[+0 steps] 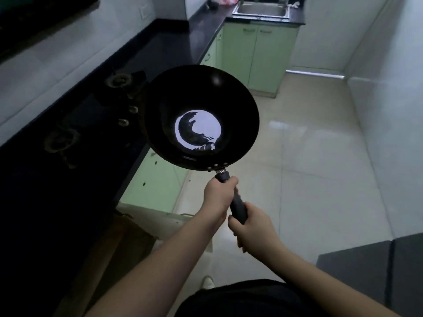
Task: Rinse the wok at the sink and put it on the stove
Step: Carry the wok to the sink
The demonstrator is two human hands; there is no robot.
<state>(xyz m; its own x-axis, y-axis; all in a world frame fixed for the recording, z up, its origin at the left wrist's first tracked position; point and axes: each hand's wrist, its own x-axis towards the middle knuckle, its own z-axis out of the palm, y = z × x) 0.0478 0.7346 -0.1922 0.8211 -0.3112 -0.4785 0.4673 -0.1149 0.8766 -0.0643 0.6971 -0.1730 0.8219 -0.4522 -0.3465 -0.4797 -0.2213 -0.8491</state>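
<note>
Black tabletop (174,45) along the left wall, stove (75,124) with two burners set into it, sink (262,10) at far end

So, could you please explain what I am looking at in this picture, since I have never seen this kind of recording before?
There is no machine here. A person wears a wide-angle camera on the head, so you look forward and down along their own arms; the wide lens bends the room's lines.

Both bare hands grip the long dark handle of a black wok: the left hand nearer the bowl, the right hand at the handle's end. The wok is held in the air above the floor, beside the counter. The bright patch in its bottom looks like a reflection, perhaps off a little liquid.

On the left runs a dark countertop with a gas stove set in it, two burners and two knobs. At the far end sits a steel sink above green cabinets.
</note>
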